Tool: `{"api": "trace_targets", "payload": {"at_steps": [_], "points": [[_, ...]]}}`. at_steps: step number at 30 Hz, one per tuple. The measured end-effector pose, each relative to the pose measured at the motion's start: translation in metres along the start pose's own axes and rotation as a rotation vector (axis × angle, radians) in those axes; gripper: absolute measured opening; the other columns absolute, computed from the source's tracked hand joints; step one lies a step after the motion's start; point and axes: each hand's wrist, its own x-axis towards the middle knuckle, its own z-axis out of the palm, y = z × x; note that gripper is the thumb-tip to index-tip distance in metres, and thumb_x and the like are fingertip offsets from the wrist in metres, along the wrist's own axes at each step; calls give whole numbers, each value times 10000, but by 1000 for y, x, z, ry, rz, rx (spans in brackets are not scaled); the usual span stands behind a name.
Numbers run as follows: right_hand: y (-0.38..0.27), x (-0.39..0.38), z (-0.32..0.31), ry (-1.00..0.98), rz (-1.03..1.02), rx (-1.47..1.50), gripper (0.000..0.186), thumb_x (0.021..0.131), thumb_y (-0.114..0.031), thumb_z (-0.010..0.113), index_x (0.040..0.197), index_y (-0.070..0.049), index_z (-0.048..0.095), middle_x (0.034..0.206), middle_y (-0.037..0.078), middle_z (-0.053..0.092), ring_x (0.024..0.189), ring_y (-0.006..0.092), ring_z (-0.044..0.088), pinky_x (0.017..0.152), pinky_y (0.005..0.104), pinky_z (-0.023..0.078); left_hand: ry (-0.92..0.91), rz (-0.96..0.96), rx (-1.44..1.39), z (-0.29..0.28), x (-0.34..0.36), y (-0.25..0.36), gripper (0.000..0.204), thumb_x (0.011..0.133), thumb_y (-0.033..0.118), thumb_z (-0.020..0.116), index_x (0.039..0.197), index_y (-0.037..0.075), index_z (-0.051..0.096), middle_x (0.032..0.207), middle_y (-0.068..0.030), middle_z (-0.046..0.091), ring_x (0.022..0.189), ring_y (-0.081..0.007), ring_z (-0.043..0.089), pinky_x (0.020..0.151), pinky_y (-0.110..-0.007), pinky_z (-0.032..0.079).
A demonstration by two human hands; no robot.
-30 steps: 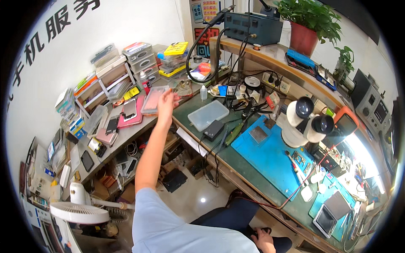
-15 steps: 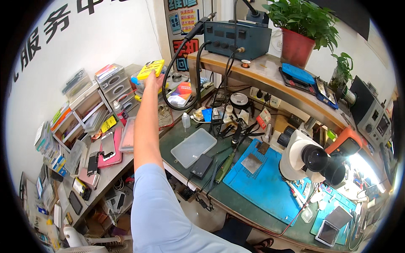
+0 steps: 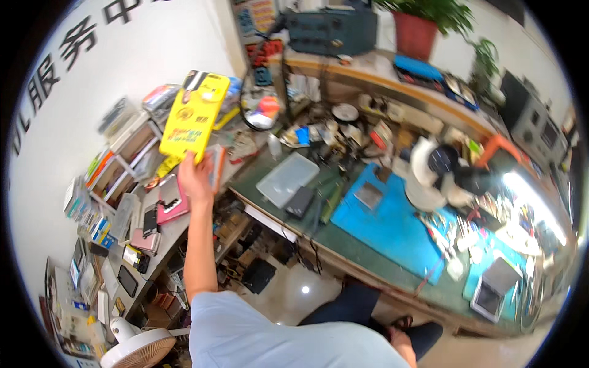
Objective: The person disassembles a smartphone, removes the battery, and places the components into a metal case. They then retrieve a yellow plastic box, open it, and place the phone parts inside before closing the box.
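My left hand (image 3: 197, 175) is raised over the cluttered side table and grips the lower end of a flat yellow package (image 3: 192, 115), which stands upright above the hand. A second thin orange-edged pack (image 3: 216, 165) sits against the same hand. My left arm in a light blue sleeve reaches up from the lower edge. My right hand is out of view. Small phone cases and phones (image 3: 161, 207) lie on the side table just below the raised hand.
A green workbench (image 3: 343, 242) with a blue mat (image 3: 392, 224), a clear plastic tray (image 3: 287, 178), a white microscope (image 3: 432, 175) and many tools runs to the right. A shelf behind carries a potted plant (image 3: 420, 27) and a dark instrument box (image 3: 331, 29). A white fan (image 3: 136, 348) stands lower left.
My left hand has lifted the yellow package off the far boxes and drawn it back toward me; earlier it was reaching out to the stack at the table's back.
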Motion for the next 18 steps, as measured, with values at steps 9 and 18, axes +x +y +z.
{"api": "trace_targets", "payload": {"at_steps": [9,18], "points": [[-47,-91,-52,292,-271,943,365,998,-215,610,1290,4,610,1102,130,722,943,180,687,857,314,538,-694,-1131,-100,51,-261,13,330,1021,308,524,1075,-5,611,764,-133,694,573,-167,628,465,-253,445],[-3,-142,-84,472,-285,1451,334,1008,-163,589,1289,19,588,1029,84,692,876,133,659,767,276,558,-944,-1531,-13,142,-453,-28,329,1028,333,535,1076,15,606,763,-120,693,552,-141,632,476,-243,480]]}}
